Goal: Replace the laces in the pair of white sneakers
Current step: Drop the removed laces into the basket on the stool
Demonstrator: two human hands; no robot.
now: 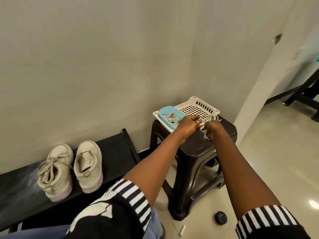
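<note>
Your left grip (187, 125) and right grip (214, 128) meet above the dark stool (198, 147) on the right. Both are curled around one bundle of laces (208, 119). Just behind it, a white tray (191, 110) lies on the stool, with a blue dish (163, 112) of other laces at its left end. On the black worktop (114, 149) to the left stand the laced sneaker (55, 171) and the open sneaker (88, 167), well apart from the stool.
</note>
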